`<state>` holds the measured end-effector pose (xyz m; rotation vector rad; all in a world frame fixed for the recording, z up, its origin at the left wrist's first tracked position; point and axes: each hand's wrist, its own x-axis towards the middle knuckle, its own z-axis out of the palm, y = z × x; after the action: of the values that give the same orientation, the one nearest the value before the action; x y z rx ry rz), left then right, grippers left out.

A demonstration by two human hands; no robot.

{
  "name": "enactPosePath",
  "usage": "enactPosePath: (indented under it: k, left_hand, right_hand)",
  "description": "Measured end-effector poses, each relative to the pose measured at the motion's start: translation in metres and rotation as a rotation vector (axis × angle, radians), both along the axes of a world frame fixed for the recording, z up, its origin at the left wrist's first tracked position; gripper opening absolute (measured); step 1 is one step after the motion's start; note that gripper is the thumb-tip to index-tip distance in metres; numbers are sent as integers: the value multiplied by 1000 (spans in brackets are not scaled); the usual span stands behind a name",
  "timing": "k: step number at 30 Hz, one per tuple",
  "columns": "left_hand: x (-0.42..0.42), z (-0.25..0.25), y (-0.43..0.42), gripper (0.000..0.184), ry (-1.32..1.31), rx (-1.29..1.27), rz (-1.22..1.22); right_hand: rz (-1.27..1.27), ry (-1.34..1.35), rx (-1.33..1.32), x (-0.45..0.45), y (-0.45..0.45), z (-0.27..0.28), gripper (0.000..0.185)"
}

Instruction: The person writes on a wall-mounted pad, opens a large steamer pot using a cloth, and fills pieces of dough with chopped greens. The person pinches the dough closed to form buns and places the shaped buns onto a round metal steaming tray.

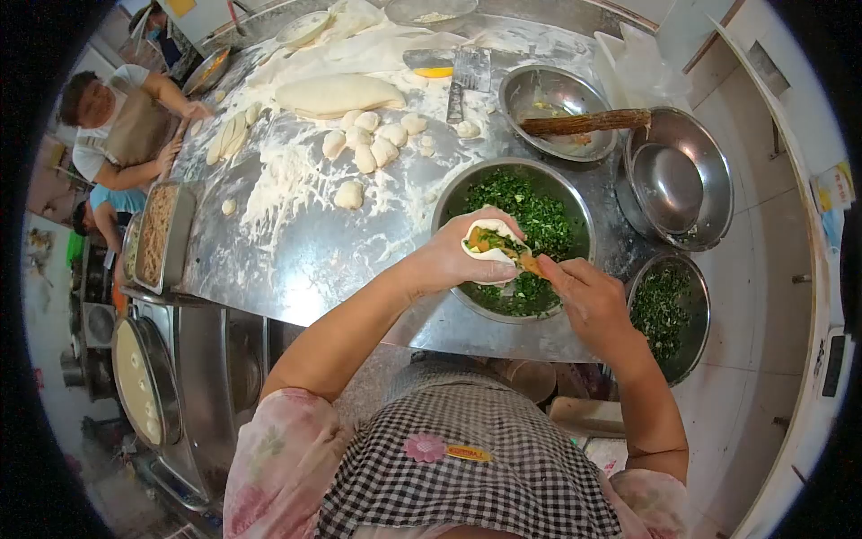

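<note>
My left hand (442,259) cups a white dough wrapper (496,254) with chopped green and yellow filling inside. A flat, orange-brown wooden filling stick (530,264) is pinched in my right hand (590,301), its tip at the edge of the wrapper. Both hands are over a large steel bowl (451,199) of chopped greens (548,202). My left hand hides part of this bowl's near left side.
Floured dough pieces (364,144) and a long dough roll (339,95) lie farther back, near a scraper (471,67). A wooden stick (584,122) rests across a steel bowl (516,88). More greens fill another bowl (669,305) at right. A co-worker (130,126) stands at left.
</note>
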<state>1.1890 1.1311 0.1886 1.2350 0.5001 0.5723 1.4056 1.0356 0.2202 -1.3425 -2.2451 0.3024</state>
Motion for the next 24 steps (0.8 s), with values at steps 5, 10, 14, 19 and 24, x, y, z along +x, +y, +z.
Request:
enactPosePath:
  k: [5,10,14,19,24]
  left_hand:
    - [1,-19,10,40,186,148,77]
    - [4,-23,10,35,177,37,263]
    - [-1,-29,8,31,178,-27,357]
    - [-6,-30,0,34,275,26,386]
    - [-25,-18,-19,36,71,-111,446]
  right_hand:
    - [-25,-25,-85,24,10,14,43]
    - [-63,-250,-36,39,23,-13,39]
    - [-115,-320,-130,52,31,-29,42]
    - [-49,-473,-41,40,31,-48,41]
    - [-147,-19,-122,-3,29,-53,39]
